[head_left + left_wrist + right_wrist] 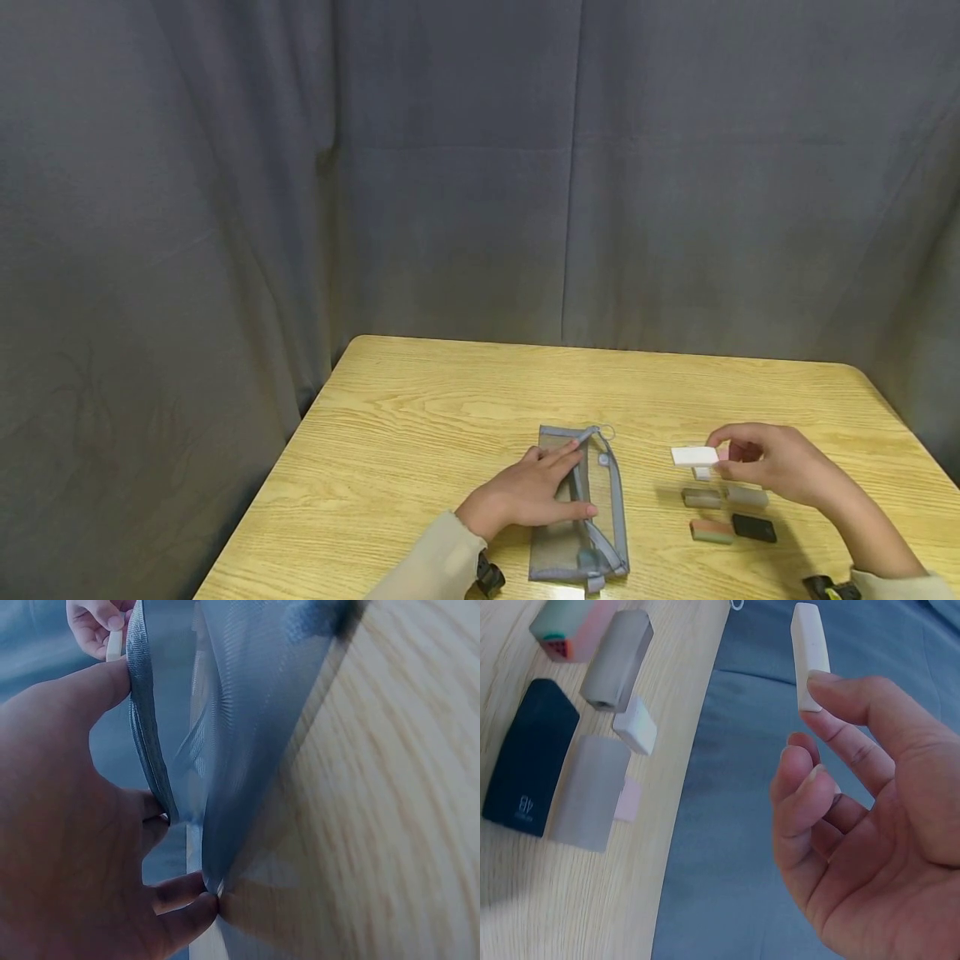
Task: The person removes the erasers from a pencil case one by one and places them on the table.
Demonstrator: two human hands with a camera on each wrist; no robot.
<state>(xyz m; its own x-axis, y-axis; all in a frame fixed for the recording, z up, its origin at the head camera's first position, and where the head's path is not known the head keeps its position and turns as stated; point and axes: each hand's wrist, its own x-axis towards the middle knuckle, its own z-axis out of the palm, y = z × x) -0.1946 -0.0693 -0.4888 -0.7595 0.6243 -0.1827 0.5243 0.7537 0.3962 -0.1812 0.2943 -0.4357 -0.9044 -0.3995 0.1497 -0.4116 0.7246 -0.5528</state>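
On the table lies a grey-blue mesh zip pouch (551, 552), its zipper side gaping. My left hand (525, 496) rests on it with fingers extended and thumb spread. In the left wrist view, the thumb touches the zipper edge (142, 712), and fingertips lie along the pouch's opening. My right hand (783, 462) pinches a white eraser (808, 652) between thumb and index finger, raised above the table. Its other fingers are loosely curled. Below that hand, a black block (532, 757), a watermelon-print block (574, 628) and two greyish blocks (617, 660) lie grouped.
A small white block (636, 727) and a pink piece (628, 801) lie beside the greyish blocks. The wood-grain table (420, 400) has rounded far corners. A dark grey curtain (465, 208) hangs behind and to the sides of it.
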